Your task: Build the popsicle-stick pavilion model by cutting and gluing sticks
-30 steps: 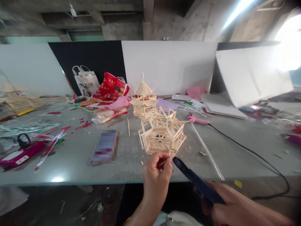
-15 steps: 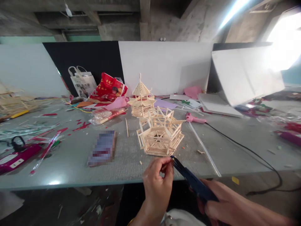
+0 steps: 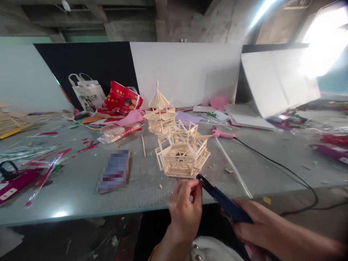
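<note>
At the table's front edge my left hand (image 3: 185, 203) is closed in a pinch on a small wooden stick, mostly hidden by the fingers. My right hand (image 3: 250, 221) is wrapped round a dark blue cutter (image 3: 225, 203), a long-handled tool with a narrow tip. That tip meets the left fingertips; whether its jaws are apart, I cannot tell. Just beyond stands a roofless, many-sided frame of pale wooden sticks (image 3: 179, 170). Behind it is a finished-looking stick pavilion (image 3: 160, 114) with a pointed roof.
A pixelated box-like object (image 3: 114, 172) lies left of the frame, with a loose stick (image 3: 143, 145) near it. To the right are a pink glue gun (image 3: 223, 134) with a black cord and a clear glue stick (image 3: 235, 168). A magenta power strip (image 3: 19, 183) lies far left.
The view has shifted slightly, so the table things sit a little further left. Both hands stay together at the cutter's tip, and the left hand has turned slightly.
</note>
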Demonstrator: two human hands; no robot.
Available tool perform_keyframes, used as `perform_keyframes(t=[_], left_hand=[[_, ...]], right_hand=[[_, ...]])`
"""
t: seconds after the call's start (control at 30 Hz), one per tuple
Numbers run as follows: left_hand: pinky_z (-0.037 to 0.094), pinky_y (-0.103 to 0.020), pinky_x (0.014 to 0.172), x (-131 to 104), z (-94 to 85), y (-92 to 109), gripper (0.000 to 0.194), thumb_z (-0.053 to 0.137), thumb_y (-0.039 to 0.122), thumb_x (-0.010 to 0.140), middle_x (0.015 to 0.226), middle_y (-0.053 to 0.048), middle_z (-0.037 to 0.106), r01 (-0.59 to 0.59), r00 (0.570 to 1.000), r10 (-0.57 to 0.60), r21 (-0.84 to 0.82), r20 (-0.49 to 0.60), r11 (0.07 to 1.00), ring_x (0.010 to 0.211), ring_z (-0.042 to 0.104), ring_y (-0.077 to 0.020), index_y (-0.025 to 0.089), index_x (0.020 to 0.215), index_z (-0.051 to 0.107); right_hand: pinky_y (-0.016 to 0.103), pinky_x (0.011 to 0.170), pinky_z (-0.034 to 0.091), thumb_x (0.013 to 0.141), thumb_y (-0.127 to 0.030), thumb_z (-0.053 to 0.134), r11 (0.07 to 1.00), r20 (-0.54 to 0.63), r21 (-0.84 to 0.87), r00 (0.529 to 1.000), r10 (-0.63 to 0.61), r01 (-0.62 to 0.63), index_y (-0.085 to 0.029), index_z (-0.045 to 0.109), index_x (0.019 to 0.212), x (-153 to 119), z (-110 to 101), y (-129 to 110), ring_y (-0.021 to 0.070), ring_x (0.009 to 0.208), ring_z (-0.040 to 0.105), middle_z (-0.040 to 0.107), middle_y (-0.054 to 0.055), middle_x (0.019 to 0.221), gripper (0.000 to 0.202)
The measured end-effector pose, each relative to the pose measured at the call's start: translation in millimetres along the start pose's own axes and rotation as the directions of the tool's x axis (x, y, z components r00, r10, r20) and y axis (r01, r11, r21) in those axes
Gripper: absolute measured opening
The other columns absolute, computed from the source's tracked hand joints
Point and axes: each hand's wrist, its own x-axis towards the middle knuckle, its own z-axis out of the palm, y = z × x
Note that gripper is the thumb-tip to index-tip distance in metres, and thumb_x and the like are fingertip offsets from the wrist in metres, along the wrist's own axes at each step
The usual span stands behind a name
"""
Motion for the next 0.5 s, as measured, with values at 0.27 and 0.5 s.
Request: perform_keyframes(t=[0.27,0.5], left_hand=[[0.049,-0.022,0.063,2.3,2.2,-0.6,0.008,0.051,0.016,0.082,0.070,-0.002,0.065,-0.046,0.999,0.047,0.042,-0.008,0.998,0.063,0.062,-0.0114,0.019,0.082,0.059],[0.049,-0.022,0.063,0.5,4.5,1.5,0.007,0.053,0.018,0.082,0.070,-0.002,0.066,-0.060,0.998,0.060,0.052,0.002,0.997,0.064,0.063,-0.0120,0.019,0.082,0.059]], right_hand=[[0.016,0.044,0.035,0.079,-0.028,0.035,0.996,-0.053,-0.084,0.999,0.004,-0.008,-0.015,0.047,0.089,3.4,1.0,7.3,0.0080,0.047,0.047,0.056,-0.001,0.057,0.020],[0.016,0.047,0.037,0.078,-0.026,0.038,0.999,-0.033,-0.031,0.999,0.030,-0.031,-0.015,0.045,0.083,-2.8,-2.9,2.1,0.0076,0.048,0.049,0.058,0.000,0.061,0.014]])
